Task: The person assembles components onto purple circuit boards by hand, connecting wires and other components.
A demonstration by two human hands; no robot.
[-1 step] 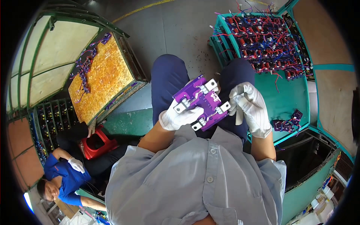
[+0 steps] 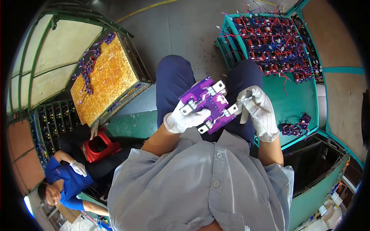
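My gloved left hand (image 2: 182,121) grips a purple circuit board (image 2: 212,104) over my lap, its thumb lying on the upper face. Several white clip-like metal pieces with dark holes sit near the board's corners, one of them a bracket (image 2: 232,109) on the right side. Close beside that bracket is my gloved right hand (image 2: 261,115), fingers curled and pinched together. A pale narrow strip shows under its fingertips; I cannot tell whether it is a held piece or part of the glove.
On the right, a teal cart (image 2: 275,94) carries rows of wired boards (image 2: 269,44), with a few loose boards (image 2: 296,125) nearer. At left stands a bench with a mottled yellow top (image 2: 110,77) and a wired bundle (image 2: 89,71). A co-worker in blue (image 2: 67,179) is beside a red stool (image 2: 101,146).
The fingers of my right hand have shifted slightly at the board's right side. The board has moved a touch to the right in my left hand.
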